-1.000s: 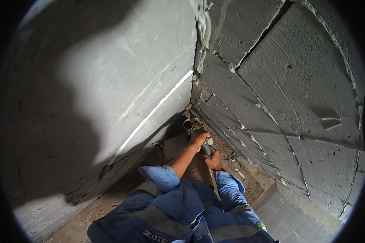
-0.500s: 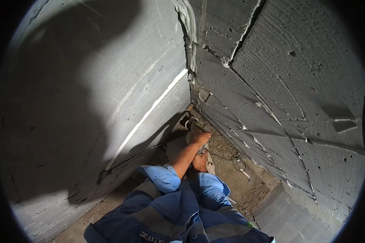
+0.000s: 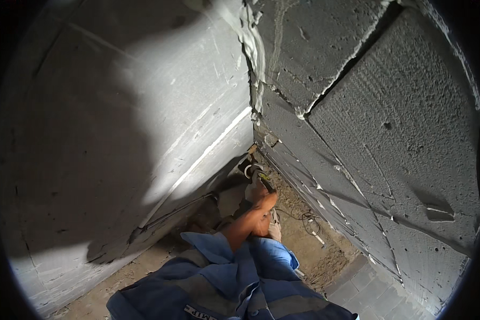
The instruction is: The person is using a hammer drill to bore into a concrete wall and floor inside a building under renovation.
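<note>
My left hand (image 3: 265,201) reaches down and across toward the foot of the corner, its fingers curled. Beside its knuckles is a narrow dark piece with a yellow-green part (image 3: 263,176); I cannot make out what it is or how it is gripped. My right hand (image 3: 261,228) lies under the left forearm, close to its own blue sleeve, and its fingers are hidden. A pale ring-shaped thing (image 3: 248,170) shows just beyond the hands. Right beside my right hand is a beige thing (image 3: 276,226), partly covered.
A smooth grey wall (image 3: 192,96) on the left meets a rough block wall (image 3: 389,122) with pale mortar joints on the right. A thin dark cable (image 3: 308,221) and a short white stick (image 3: 318,239) lie on the dirt floor (image 3: 328,261). Grey paving (image 3: 352,288) is at lower right.
The view has shifted, so the walls sit lower in the picture. My left hand has come down a little over the right one, which is now more covered.
</note>
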Demonstrator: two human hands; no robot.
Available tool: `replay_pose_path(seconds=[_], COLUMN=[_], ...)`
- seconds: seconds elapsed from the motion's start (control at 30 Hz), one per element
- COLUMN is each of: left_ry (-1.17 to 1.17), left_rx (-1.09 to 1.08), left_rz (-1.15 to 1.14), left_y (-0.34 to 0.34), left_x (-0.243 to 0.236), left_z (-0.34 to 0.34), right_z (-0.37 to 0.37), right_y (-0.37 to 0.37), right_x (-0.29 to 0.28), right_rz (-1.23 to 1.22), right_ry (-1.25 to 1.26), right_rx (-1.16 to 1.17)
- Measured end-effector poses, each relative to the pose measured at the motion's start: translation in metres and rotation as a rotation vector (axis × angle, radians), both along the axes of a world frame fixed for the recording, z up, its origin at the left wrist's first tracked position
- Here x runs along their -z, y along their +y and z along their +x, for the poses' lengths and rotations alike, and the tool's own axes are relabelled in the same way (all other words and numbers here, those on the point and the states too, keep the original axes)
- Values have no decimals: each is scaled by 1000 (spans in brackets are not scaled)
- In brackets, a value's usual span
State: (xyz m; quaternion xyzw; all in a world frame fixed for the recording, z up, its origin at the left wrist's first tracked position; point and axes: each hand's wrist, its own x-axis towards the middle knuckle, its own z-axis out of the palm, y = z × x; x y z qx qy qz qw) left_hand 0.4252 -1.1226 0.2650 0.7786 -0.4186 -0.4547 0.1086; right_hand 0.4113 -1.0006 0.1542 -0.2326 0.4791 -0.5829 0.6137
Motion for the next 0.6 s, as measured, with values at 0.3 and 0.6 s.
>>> replay_pose_path(seconds=[0.3,0.6], left_ry=[-74,7], left_rx=[166,150], left_rz=[-76,-29], left_y=[-42,-62], left_x=[-61,40], left_z=[-61,-45], right_z=[-51,-45], right_y=[-43,-62], right_x=[-22,-10], right_rz=[32,98], right_ry=[324,543], right_rx=[-41,-180])
